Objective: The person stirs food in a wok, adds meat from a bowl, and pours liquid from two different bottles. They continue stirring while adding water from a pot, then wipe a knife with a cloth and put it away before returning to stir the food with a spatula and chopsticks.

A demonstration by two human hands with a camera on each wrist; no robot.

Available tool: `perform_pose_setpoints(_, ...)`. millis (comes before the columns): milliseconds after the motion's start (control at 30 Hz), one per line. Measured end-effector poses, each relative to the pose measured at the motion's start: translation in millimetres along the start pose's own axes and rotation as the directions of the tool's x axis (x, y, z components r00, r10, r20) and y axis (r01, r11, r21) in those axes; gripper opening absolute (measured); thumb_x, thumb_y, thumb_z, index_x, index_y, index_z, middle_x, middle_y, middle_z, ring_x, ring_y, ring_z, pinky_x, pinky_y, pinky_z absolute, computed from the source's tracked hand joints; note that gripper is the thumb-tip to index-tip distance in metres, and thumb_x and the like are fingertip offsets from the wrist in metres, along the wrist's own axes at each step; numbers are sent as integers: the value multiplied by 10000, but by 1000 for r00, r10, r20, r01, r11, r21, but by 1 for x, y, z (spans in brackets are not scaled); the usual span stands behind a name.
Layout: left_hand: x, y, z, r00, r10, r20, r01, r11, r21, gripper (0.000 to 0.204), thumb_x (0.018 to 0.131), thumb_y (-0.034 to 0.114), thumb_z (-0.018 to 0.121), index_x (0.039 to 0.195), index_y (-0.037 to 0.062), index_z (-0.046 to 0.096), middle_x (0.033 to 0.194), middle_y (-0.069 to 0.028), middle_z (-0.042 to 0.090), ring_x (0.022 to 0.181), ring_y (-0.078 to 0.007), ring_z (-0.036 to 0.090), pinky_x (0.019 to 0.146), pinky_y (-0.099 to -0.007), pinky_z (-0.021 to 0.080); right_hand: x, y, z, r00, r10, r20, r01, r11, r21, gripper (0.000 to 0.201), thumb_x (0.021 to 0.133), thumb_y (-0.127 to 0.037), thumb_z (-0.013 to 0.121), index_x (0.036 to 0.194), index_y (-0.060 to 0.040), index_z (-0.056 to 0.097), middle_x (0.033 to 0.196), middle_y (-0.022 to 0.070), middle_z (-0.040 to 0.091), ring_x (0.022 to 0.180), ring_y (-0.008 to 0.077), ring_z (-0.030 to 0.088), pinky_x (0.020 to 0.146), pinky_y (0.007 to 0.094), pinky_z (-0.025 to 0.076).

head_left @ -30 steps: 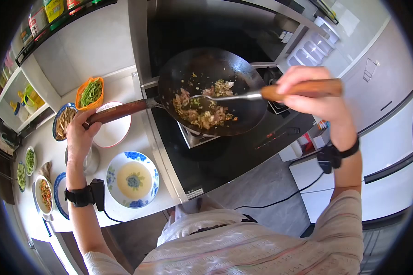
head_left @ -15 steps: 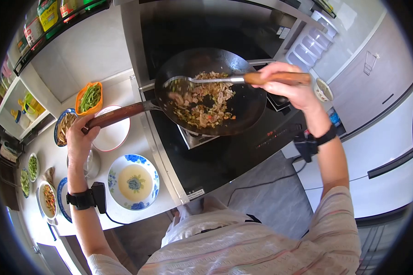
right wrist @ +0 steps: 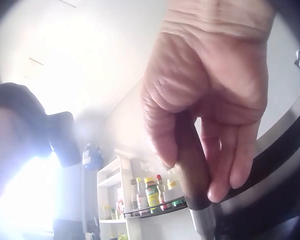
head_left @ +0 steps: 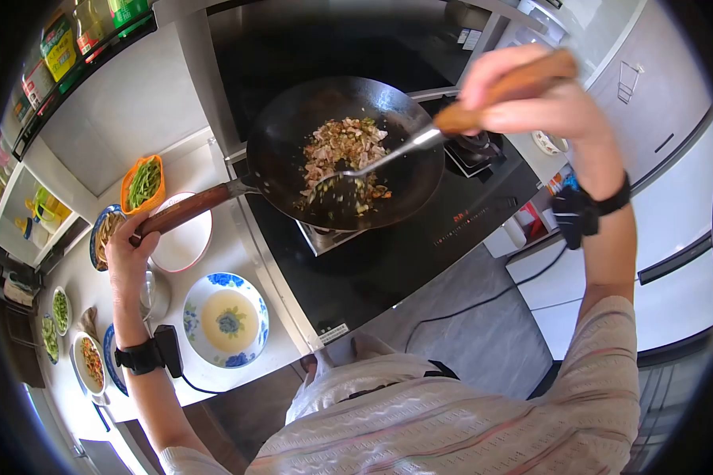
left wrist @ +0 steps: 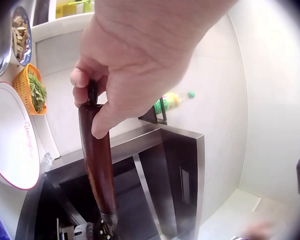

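A dark wok (head_left: 416,170) sits over the near burner, with chopped, browned meat and bits (head_left: 345,146) heaped around its middle. My left hand (head_left: 128,257) grips the end of the wok's brown wooden handle (left wrist: 97,160), thumb along its side in the left wrist view. In my right hand (head_left: 550,95) is a wok spatula, its wooden handle (right wrist: 192,165) between thumb and fingers. The spatula's metal shaft (head_left: 408,146) slants down to the left, and its head lies among the food, partly covered by it.
Left of the stove (head_left: 372,277), the counter bears a blue-flowered bowl (head_left: 253,336) of pale liquid, a white bowl (head_left: 184,241), an orange basket (head_left: 127,196) of green strips and several small dishes. Seasoning bottles (head_left: 59,47) stand on a rack above.
The spatula head has swept from the wok's left side to the near side, and the food is more bunched together. My right hand moved left, then back right and up. The left hand keeps its grip.
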State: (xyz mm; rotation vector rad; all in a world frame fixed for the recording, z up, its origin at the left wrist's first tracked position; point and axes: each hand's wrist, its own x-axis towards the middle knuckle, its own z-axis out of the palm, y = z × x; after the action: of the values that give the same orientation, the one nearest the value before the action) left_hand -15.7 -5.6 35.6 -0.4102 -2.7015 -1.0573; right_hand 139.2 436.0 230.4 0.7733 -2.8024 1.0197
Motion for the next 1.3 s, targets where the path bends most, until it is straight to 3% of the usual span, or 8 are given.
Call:
perform_pose_setpoints(133, 1, -5, 0, 1000, 5, -1, -5, 1000, -20, 398, 663, 115, 659, 1048, 28, 612, 772, -57, 599, 645, -135, 524, 651, -264, 439, 15, 25, 12, 904, 352, -243, -332, 935, 120, 183, 735, -182, 652, 863, -54, 637, 730, 51, 644, 608, 86, 610, 556, 187, 483)
perform_pose_setpoints(267, 0, -6, 1, 1000, 21, -13, -21, 1000, 18, 382, 667, 102, 659, 1038, 25, 616, 767, -62, 603, 640, -137, 527, 646, -265, 439, 13, 39, -41, 788, 442, -429, -477, 879, 30, 273, 734, -307, 623, 816, -48, 615, 677, 78, 629, 498, 111, 602, 436, 178, 464)
perform_pose_setpoints(333, 1, -9, 1, 999, 27, -18, -27, 1000, 11, 378, 667, 97, 659, 1036, 24, 617, 766, -66, 604, 639, -138, 529, 645, -266, 440, 13, 59, -48, 630, 661, -408, -698, 712, 78, 331, 740, -360, 609, 861, -53, 582, 678, 93, 612, 496, 116, 602, 428, 198, 470)
perform_pose_setpoints(433, 1, -10, 4, 999, 35, -17, -35, 999, -22, 377, 666, 91, 658, 1034, 24, 618, 768, -70, 606, 639, -142, 531, 649, -269, 440, 11, 87, 8, 527, 719, -453, -572, 694, 437, 299, 751, -327, 604, 836, -43, 567, 671, 95, 607, 481, 137, 602, 414, 203, 464)
perform_pose_setpoints(633, 1, -8, 3, 1000, 12, -8, -12, 999, -34, 374, 666, 86, 658, 1032, 23, 619, 781, -64, 610, 639, -141, 524, 660, -265, 439, 12, 66, -28, 722, 389, -572, -434, 899, 63, 229, 754, -251, 595, 850, -44, 599, 735, 85, 627, 498, 112, 599, 424, 190, 446)
perform_pose_setpoints(800, -1, -11, 4, 998, 53, -40, -55, 996, -70, 373, 666, 82, 657, 1032, 23, 619, 780, -64, 607, 635, -142, 517, 657, -266, 437, 26, 93, 25, 734, 481, -480, -334, 870, 362, 189, 749, -202, 611, 867, -55, 614, 766, 74, 630, 563, 143, 628, 473, 193, 465)
perform_pose_setpoints(1033, -2, -4, 2, 999, 37, -21, -37, 999, -36, 372, 662, 67, 656, 1029, 20, 617, 773, -71, 593, 644, -141, 521, 655, -258, 435, 2, 38, 38, 819, 295, -492, -153, 939, 309, 188, 781, -180, 611, 885, -27, 581, 757, 80, 625, 553, 135, 622, 475, 197, 474)
perform_pose_setpoints(1300, -1, -8, 4, 996, 81, -49, -84, 995, -55, 374, 659, 64, 655, 1027, 13, 614, 780, -73, 580, 655, -152, 527, 667, -263, 435, -98, 123, 116, 219, 833, -508, -234, 550, 802, 299, 786, -290, 591, 900, -22, 522, 753, 150, 634, 522, 191, 620, 434, 253, 502)
